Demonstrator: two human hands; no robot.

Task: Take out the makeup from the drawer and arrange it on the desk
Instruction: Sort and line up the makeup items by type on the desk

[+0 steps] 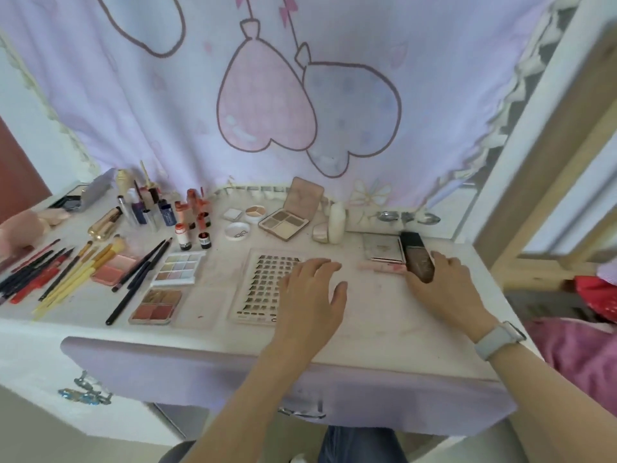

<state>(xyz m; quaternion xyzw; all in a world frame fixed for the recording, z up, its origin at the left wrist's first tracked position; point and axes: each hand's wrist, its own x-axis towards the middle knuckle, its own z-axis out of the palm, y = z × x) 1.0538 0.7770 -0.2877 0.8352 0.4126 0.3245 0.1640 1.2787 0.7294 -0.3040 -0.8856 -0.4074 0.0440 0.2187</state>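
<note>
The left hand (pixel 314 289) covers the right part of the lash tray (pixel 263 285), hiding those rows. The right hand (pixel 447 285) wraps the lower end of the dark bottle (pixel 415 255), and its label is too blurred to read. Far left of both hands, the pencils (pixel 30 272) run off the picture's edge. The drawer (pixel 233 375) interior below the hands cannot be seen.

**Around the Desk**

A pale lilac curtain (pixel 300 78) hangs behind — printed with a pink and a lavender heart balloon. A wooden frame (pixel 547 182) stands at right, red and pink fabric (pixel 587 332) below it. A grey wristband (pixel 499 339) and blue jeans (pixel 360 446) show nearer — both partly cropped.
</note>
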